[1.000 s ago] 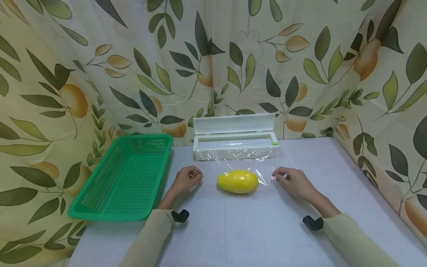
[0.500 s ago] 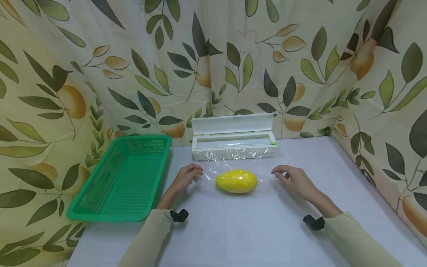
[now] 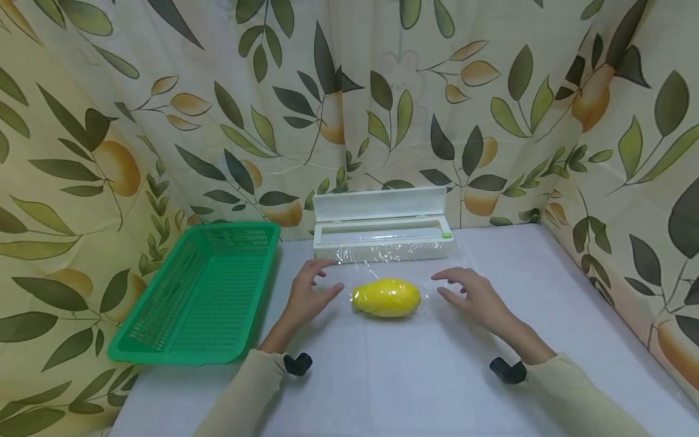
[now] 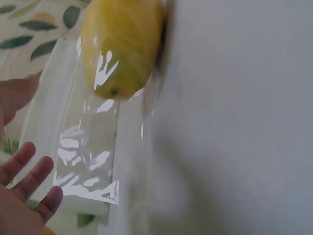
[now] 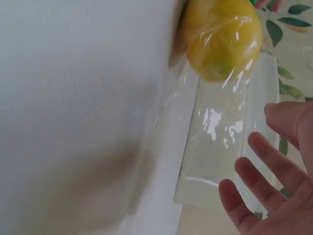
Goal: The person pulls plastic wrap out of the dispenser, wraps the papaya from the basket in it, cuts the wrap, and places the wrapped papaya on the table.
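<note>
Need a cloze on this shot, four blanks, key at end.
The glossy yellow oblong fruit lies ____ the left hand and right hand.
The green rectangular plastic basket is on the person's ____ side.
The lid of the long white rectangular box is ____, not closed.
Clear shiny plastic film runs from the box over the yellow ____.

between; left; open; fruit

The head camera looks forward and down over the desk (image 3: 377,376), far enough off to hold both sleeves (image 3: 240,391) and the patterned curtain (image 3: 371,36). The wrist cameras, much nearer, face inward from either end of the yellow fruit (image 3: 386,297) (upper left of centre in the left wrist frame, upper right in the right). All three views share it and the white box (image 3: 381,205).
</note>
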Demonstrator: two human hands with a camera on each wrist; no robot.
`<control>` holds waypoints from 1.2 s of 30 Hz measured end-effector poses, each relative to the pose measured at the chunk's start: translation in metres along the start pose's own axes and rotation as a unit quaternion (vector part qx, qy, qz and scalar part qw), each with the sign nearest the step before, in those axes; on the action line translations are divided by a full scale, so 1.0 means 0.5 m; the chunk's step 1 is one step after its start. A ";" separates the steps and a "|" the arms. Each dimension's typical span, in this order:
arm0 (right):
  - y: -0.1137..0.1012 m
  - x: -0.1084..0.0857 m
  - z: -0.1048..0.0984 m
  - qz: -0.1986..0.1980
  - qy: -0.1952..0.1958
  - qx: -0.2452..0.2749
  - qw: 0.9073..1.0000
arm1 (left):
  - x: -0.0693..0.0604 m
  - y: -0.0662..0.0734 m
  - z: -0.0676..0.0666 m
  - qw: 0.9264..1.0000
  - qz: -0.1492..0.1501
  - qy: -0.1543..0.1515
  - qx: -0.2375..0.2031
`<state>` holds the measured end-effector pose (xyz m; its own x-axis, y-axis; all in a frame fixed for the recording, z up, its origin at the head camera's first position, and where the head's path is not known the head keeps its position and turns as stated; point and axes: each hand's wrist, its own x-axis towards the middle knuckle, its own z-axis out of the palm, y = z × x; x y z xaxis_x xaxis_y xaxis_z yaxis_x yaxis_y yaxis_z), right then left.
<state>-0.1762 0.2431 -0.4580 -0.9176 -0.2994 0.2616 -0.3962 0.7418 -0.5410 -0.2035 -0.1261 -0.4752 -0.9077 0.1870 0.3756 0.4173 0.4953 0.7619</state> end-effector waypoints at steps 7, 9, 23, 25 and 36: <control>-0.036 0.000 0.027 -0.075 -0.019 -0.007 0.997 | -0.016 0.041 0.038 0.992 0.106 -0.048 0.056; -0.043 0.001 0.034 -0.094 -0.024 -0.014 0.995 | -0.018 0.051 0.049 0.988 0.118 -0.065 0.079; -0.040 0.011 0.072 -0.089 -0.050 0.013 0.995 | -0.020 0.057 0.086 0.967 0.151 -0.096 0.179; -0.040 0.016 0.076 -0.091 -0.044 0.018 0.995 | -0.020 0.054 0.087 0.966 0.151 -0.090 0.190; -0.027 0.057 0.069 -0.049 -0.074 0.040 0.995 | 0.015 0.055 0.098 0.957 0.103 -0.119 0.245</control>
<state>-0.1982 0.2038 -0.4707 -0.8669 -0.4572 0.1986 -0.4795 0.6560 -0.5828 -0.2012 -0.0695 -0.4773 -0.8173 0.4823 0.3154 0.5704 0.7547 0.3240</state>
